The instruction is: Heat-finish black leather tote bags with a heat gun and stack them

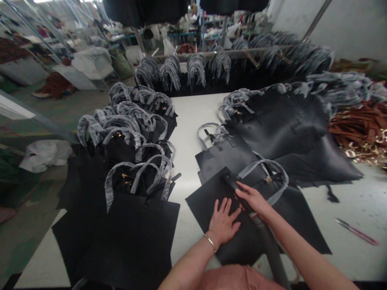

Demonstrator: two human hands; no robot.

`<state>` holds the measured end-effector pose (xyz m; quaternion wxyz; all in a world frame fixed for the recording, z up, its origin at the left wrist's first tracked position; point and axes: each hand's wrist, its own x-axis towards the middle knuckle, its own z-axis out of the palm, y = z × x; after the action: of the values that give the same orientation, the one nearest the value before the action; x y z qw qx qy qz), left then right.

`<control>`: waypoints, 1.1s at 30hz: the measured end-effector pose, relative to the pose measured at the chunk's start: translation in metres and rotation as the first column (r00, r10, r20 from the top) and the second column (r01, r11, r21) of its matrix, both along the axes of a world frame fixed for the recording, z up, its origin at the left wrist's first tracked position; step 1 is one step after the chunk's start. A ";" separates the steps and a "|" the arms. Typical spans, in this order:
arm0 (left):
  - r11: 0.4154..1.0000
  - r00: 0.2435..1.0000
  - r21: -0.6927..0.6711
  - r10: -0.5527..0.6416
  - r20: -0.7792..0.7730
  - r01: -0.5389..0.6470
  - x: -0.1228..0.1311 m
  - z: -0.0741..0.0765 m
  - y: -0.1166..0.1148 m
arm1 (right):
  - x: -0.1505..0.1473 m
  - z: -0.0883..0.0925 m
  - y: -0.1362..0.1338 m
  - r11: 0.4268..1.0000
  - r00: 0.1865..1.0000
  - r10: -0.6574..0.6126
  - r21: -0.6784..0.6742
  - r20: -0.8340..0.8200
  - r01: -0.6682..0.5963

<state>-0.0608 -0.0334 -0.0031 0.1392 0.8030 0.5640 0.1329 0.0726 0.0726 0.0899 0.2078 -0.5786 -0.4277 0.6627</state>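
My left hand (224, 221), with a bracelet at its wrist, lies flat with fingers spread on a black leather bag panel (205, 197). Just to its right, my right hand (252, 200) is closed around a black tube-like tool (232, 181). One end of that tool rests near the panel's upper edge; a thick dark tube (272, 253) runs from below the hand toward my body. Its exact kind cannot be made out. Beneath and behind the panel lie more black bag pieces (302, 217), one with a plastic-wrapped handle (284, 177) and a gold-coloured fitting (267, 180).
Black handbags (121, 233) with wrapped handles are piled on the left of the white table (187, 129). Black panels (290, 125) lie at the right back. Thread snips (356, 231) and brown straps (359, 125) are at the right. A rack (236, 52) of bags stands behind.
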 end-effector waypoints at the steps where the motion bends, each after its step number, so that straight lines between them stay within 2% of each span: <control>1: 1.000 1.000 0.003 0.000 -0.002 0.000 0.000 0.000 0.000 | 0.001 0.004 -0.001 1.000 1.000 -0.016 0.020 0.000 0.016; 5: 1.000 1.000 0.001 0.008 -0.016 -0.008 0.000 0.002 0.000 | 0.028 0.023 -0.019 1.000 1.000 -0.007 0.030 0.028 0.006; 9: 1.000 1.000 -0.001 0.008 -0.017 -0.008 0.000 0.001 0.000 | 0.073 0.030 -0.057 0.995 0.998 0.010 -0.095 0.067 -0.004; 12: 1.000 1.000 0.010 0.010 -0.004 -0.010 0.001 -0.001 0.001 | 0.107 0.022 -0.098 0.983 0.988 -0.080 -0.154 0.132 0.100; 15: 1.000 1.000 0.017 0.023 -0.006 -0.023 0.003 -0.002 0.001 | 0.135 0.013 -0.143 0.946 0.964 -0.208 -0.217 0.166 0.241; 18: 0.999 0.999 0.018 0.029 -0.014 -0.028 0.005 -0.003 0.000 | 0.149 0.011 -0.178 0.903 0.932 -0.313 -0.246 0.184 0.352; 20: 0.999 1.000 0.024 0.022 -0.019 -0.022 0.006 -0.003 0.001 | 0.152 0.012 -0.192 0.884 0.915 -0.364 -0.246 0.174 0.399; 24: 0.999 0.999 0.046 0.019 -0.039 -0.017 0.008 -0.002 0.001 | 0.153 0.007 -0.192 0.858 0.892 -0.437 -0.244 0.116 0.452; 29: 0.998 0.997 0.058 0.015 -0.072 -0.011 0.009 0.000 0.000 | 0.157 -0.003 -0.166 0.824 0.856 -0.515 -0.252 0.039 0.507; 33: 0.998 0.997 0.067 0.013 -0.074 -0.008 0.010 0.001 -0.002 | 0.158 -0.002 -0.150 0.799 0.812 -0.584 -0.163 0.018 0.579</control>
<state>-0.0511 -0.0357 -0.0024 0.0903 0.8085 0.5685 0.1223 0.2310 -0.0772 0.0882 0.3606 -0.6857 -0.1715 0.6086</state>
